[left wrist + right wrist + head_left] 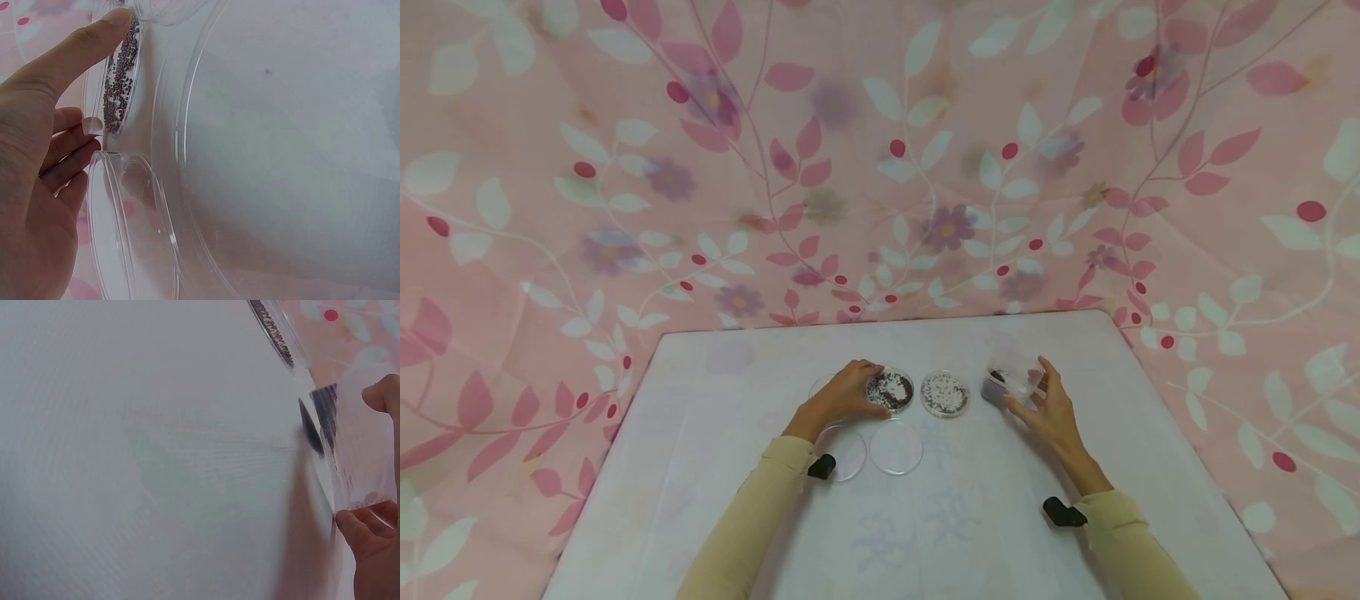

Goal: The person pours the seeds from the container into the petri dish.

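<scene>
Clear plastic made up the small cup (1009,385), which held dark grains at its bottom and lay tilted on the worktop (715,467), just right of the middle seed dish (945,393). The right hand (1051,408) cupped it from the near right side, thumb and fingertips (369,528) curled against its wall, the cup's long axis leaning away toward the dish. This hand was plainly the nearer one to it. Left of the middle dish, the left hand (842,396) rested curled over the rim of another dish (891,391) of mixed dark and white grains, forefinger (94,44) laid on its edge. Two empty clear lids (896,447) lay nearer the person than that dish. A pale cloth covered the worktop, and a pink leaf-patterned curtain (880,167) hung behind and to both sides.
</scene>
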`<move>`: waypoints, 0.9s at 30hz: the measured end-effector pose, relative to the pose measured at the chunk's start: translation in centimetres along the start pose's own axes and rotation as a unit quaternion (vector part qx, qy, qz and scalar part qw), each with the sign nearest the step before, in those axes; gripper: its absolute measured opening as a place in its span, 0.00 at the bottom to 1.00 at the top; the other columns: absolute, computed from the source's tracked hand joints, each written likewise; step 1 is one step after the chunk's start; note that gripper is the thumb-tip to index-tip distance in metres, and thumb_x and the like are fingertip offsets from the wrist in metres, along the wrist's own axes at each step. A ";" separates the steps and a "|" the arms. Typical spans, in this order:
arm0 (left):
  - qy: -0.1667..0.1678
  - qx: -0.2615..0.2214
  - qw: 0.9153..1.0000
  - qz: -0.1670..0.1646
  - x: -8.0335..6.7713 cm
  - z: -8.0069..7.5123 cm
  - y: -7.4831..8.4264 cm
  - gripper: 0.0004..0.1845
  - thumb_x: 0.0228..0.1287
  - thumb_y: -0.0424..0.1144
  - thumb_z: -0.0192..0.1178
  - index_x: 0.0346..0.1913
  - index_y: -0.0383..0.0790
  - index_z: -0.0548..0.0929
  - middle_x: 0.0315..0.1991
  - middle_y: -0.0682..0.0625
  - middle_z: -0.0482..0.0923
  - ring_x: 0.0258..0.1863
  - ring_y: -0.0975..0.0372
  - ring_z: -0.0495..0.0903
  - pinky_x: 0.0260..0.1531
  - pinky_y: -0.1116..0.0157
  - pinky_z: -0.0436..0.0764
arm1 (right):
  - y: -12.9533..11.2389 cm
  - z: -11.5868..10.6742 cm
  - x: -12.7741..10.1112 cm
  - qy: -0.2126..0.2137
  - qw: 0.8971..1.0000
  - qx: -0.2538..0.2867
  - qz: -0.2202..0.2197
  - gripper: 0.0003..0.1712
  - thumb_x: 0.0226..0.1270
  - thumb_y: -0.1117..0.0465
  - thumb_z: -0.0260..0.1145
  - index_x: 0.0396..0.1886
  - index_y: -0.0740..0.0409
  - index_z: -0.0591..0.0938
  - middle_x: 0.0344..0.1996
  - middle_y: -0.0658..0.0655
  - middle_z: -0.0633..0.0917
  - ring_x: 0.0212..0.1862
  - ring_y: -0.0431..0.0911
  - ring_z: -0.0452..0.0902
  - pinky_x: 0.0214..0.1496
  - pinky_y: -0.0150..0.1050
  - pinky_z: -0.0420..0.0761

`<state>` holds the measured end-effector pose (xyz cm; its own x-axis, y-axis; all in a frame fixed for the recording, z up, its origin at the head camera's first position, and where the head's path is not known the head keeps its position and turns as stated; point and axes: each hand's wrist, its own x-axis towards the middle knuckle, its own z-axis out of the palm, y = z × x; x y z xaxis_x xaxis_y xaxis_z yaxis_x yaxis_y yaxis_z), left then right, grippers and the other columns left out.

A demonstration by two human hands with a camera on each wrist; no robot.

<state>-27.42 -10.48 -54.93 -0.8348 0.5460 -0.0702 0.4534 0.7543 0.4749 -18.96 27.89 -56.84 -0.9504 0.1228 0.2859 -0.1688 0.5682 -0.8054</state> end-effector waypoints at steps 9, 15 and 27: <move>0.000 0.003 1.000 -0.002 0.0 0.0 0.0 0.51 0.42 0.64 0.75 0.69 0.42 0.71 0.66 0.46 0.72 0.68 0.55 0.69 0.71 0.56 0.68 | 0.5 0.2 -0.5 -0.011 1.000 -0.004 0.005 0.58 0.52 0.56 0.79 0.76 0.60 0.53 0.63 0.69 0.72 0.63 0.62 0.70 0.61 0.58 0.75; -0.002 0.000 1.000 -0.004 0.0 0.0 0.1 0.51 0.42 0.64 0.75 0.69 0.43 0.71 0.66 0.46 0.72 0.68 0.54 0.69 0.71 0.55 0.68 | 0.2 0.1 -0.7 -0.017 1.000 0.002 0.013 0.59 0.52 0.56 0.79 0.77 0.58 0.52 0.64 0.70 0.71 0.65 0.64 0.68 0.64 0.58 0.73; 0.002 0.000 1.000 0.007 0.0 0.0 0.0 0.51 0.42 0.63 0.75 0.69 0.41 0.72 0.65 0.45 0.73 0.68 0.53 0.69 0.71 0.55 0.68 | 0.4 0.2 -1.0 -0.025 0.999 -0.021 0.023 0.60 0.53 0.55 0.78 0.77 0.58 0.50 0.65 0.71 0.70 0.66 0.64 0.68 0.65 0.59 0.71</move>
<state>-27.39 -10.49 -54.94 -0.8294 0.5554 -0.0599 0.4651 0.7461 0.4765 -18.11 27.82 -57.52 -0.9690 0.1087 0.2218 -0.1150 0.5963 -0.7945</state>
